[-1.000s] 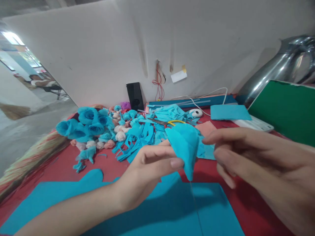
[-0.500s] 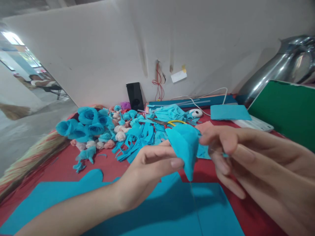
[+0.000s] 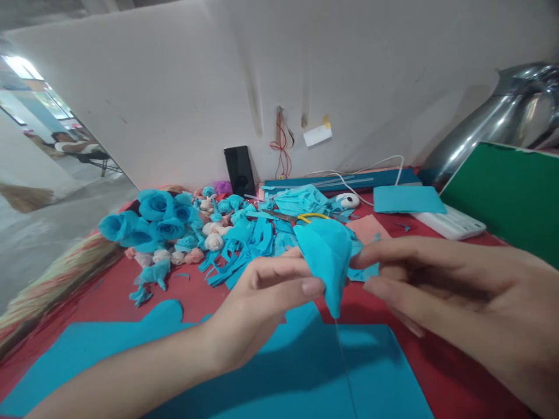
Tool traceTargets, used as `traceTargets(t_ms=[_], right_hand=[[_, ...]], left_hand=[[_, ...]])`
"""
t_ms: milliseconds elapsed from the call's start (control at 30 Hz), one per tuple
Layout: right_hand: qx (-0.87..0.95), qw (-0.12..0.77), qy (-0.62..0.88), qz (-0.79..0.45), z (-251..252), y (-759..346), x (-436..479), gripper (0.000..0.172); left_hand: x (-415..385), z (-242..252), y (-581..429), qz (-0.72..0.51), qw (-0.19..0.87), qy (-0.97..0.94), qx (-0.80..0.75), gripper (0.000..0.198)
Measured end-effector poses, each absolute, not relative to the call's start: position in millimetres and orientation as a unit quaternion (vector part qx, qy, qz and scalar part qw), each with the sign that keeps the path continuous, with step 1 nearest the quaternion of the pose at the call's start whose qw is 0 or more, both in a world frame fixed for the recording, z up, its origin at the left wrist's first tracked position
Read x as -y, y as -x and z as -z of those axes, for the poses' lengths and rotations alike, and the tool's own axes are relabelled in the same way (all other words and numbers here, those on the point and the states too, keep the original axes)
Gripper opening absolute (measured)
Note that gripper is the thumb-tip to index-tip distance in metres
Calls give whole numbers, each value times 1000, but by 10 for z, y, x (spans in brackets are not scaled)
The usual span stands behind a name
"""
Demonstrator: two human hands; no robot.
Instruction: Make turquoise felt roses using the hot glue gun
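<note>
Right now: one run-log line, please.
left hand: holds blue paper flower | right hand: beside it, contact unclear | stem: hangs below

A red-covered tabletop [image 3: 109,299] spreads around and beyond the left hand [image 3: 262,302] and right hand [image 3: 445,285], crowded with papercraft.
Under the left hand and its forearm lies a large blue paper sheet [image 3: 279,384]; beyond that hand to the left sit a cluster of blue paper roses [image 3: 155,218] and small pink and white paper rosettes [image 3: 195,256], with a heap of cut blue paper strips [image 3: 257,238] straight past its fingers. Just beyond the right hand's fingertips is a piece of salmon paper [image 3: 369,228]; farther past that hand rests a flat white device [image 3: 463,223].
</note>
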State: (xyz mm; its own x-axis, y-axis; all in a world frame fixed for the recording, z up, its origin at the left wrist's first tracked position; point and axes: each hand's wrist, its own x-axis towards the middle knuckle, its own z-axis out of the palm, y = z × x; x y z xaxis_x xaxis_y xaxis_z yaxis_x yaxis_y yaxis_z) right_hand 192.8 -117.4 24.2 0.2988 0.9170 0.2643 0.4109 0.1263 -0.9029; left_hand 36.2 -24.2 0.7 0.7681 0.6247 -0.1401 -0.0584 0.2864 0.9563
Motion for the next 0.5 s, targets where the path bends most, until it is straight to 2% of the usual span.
traceTargets(t_ms=[33,133,333,400,500], right_hand=[[536,510,627,-243,-268,-1906,1191,3],[504,508,640,-281,-373,-1841,1247,10],[487,587,551,-338,-332,-1924,1224,19],[495,618,514,-331,-243,-1975,1186,18],[500,615,482,-374,-196,-1961,1165,10]], left_hand=[[240,-8,-363,-225,761,-554,-254,22],[241,-17,-362,-222,759,-557,-254,23],[253,-20,-338,-220,759,-548,-273,25],[253,-22,-340,-223,760,-548,-269,25],[250,-31,-353,-224,763,-549,-258,25]])
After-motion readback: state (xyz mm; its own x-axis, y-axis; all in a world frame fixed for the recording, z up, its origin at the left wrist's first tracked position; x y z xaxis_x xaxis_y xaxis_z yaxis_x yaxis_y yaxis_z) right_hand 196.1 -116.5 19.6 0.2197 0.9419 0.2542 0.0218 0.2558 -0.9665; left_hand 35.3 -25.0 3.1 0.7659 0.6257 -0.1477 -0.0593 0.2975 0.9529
